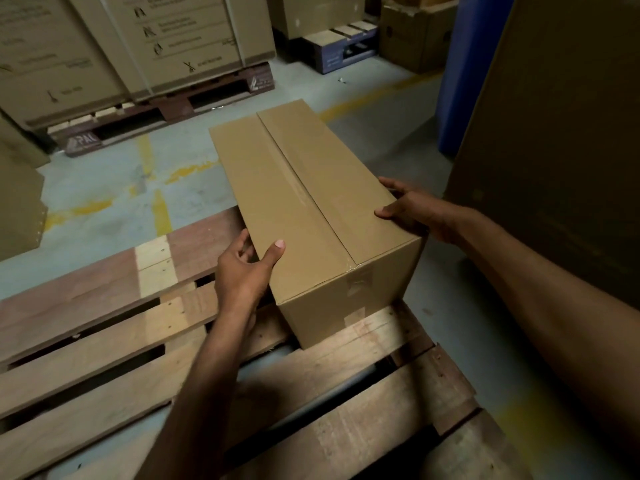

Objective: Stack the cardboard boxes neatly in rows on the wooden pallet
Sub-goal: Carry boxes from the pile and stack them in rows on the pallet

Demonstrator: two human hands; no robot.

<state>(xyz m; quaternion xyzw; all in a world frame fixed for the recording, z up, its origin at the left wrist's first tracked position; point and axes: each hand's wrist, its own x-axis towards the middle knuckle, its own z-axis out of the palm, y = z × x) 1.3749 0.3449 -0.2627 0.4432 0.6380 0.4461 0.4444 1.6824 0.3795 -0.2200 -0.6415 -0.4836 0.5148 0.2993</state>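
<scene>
The cardboard box point(311, 209) sat at the right side of the wooden pallet point(104, 341), its long axis running away from you and its flaps closed with clear tape along the middle seam. Its near bottom edge met a pallet board, while its far end reached past the pallet's far edge over the floor; whether that far end was resting or lifted could not be told.

You held the box from both sides. Your left hand point(242, 271) gripped the left upper edge near the close end, thumb laid on the top and fingers curled against the side. Your right hand point(410, 211) gripped the right upper edge a little farther along, thumb on the top and fingers down the right face.

The pallet's boards lay with dark gaps between them, one pale plank crossing them at the left. Beyond it the grey floor point(104, 188) carried worn yellow paint marks. At the back left, large printed cartons point(121, 46) stood on a brown pallet point(173, 105). A blue pallet point(337, 51) with boxes sat farther back. A tall dark carton point(554, 150) rose close on your right, with a blue surface point(464, 74) behind it.
</scene>
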